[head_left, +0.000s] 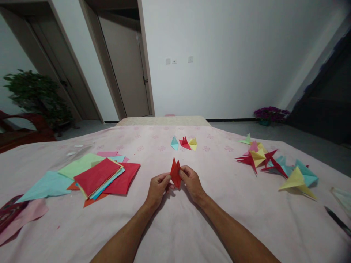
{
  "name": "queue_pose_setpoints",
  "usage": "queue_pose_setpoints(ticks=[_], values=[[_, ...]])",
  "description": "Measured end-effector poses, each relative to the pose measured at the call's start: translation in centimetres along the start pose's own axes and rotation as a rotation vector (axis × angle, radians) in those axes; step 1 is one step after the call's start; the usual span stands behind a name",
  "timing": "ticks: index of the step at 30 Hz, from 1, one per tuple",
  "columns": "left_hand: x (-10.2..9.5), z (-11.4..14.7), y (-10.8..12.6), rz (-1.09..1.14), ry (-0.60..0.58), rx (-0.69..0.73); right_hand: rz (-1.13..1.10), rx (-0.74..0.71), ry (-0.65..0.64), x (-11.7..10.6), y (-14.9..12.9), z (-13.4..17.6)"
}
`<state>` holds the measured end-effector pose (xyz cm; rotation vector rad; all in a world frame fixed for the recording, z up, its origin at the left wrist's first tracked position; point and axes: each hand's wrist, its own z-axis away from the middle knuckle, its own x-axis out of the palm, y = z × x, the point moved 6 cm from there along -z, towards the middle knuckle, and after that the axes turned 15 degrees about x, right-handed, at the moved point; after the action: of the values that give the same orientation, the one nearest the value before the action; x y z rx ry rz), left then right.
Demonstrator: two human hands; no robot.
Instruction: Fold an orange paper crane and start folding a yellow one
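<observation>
left hand [159, 188] and right hand [193, 184] pinch opposite sides of folded orange-red paper [176, 175], both grips closed, over table [225, 190].

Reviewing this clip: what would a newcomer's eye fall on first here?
Probably the folded orange-red paper at the centre, held between the left hand and the right hand. Next, likely the bright paper sheets on the left of the tablecloth and the colourful folded shapes on its right.
</observation>
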<state>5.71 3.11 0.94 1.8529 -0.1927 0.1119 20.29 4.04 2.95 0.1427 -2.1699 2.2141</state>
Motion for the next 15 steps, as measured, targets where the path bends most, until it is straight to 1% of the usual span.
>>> queue_pose_setpoints(ticks=[10,15], values=[[-0.2,-0.3,-0.4,0.067,0.001,-0.042,-0.083,0.117,-0.072,0.5,0.9,-0.1],[-0.1,-0.4,-0.2,0.049,-0.008,-0.031,-0.104,0.130,-0.086,0.5,1.2,-0.3]])
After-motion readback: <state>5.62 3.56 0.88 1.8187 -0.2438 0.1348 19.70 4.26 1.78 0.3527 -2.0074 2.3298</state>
